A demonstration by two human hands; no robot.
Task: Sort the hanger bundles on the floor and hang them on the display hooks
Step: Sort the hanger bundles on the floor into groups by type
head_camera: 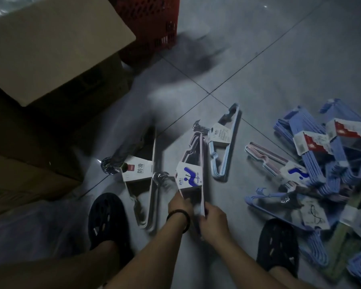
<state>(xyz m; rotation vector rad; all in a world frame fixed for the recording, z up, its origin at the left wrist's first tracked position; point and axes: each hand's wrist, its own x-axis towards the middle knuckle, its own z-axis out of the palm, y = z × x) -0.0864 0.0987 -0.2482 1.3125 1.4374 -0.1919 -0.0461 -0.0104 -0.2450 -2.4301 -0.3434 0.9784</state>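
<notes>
blue hanger pile (313, 163) heaped right, unsorted | pink bundle (201, 151) lies ahead by white bundle (138, 170) | my left hand (180, 205), right hand (214, 222) both curled on its near end | tip: grip frame not label (189, 177), keep hooks (197, 127) together when lifting

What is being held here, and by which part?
The pink bundle, gripped at its near end by the left hand and the right hand.
</notes>
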